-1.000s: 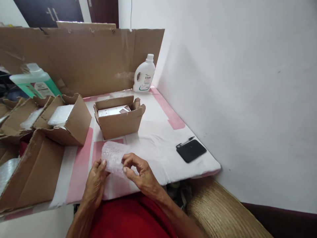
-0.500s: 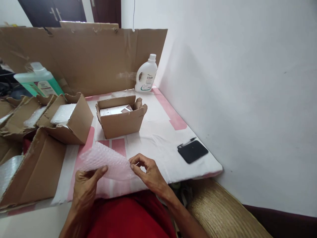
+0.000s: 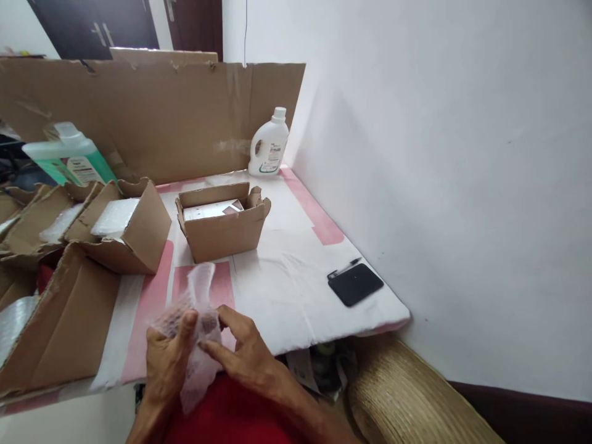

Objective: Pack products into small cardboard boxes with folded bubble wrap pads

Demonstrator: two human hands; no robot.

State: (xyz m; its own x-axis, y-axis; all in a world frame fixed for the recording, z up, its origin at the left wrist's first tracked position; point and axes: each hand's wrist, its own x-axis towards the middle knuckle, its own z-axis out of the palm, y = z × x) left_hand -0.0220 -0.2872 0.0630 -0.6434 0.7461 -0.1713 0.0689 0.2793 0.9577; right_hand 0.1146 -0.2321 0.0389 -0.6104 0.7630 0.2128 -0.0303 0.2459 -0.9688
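My left hand [image 3: 167, 361] and my right hand [image 3: 243, 354] both grip a crumpled sheet of clear bubble wrap [image 3: 198, 308] at the near edge of the table, close to my red-clothed lap. The sheet is bunched between my fingers, with one end sticking up and another hanging down. Beyond it stands a small open cardboard box [image 3: 223, 228] with a white item inside.
The table has a white and pink cloth [image 3: 296, 271]. A black pad with a pen [image 3: 355, 282] lies at right. A white bottle [image 3: 269, 143] stands by the cardboard backboard [image 3: 152, 117]. Open cartons [image 3: 124, 225] and a green bottle [image 3: 69, 157] crowd the left. A woven seat [image 3: 411, 401] is at lower right.
The bubble wrap, spread flat between my hands half a second ago, is now bunched up. Both hands have come together nearer my body.
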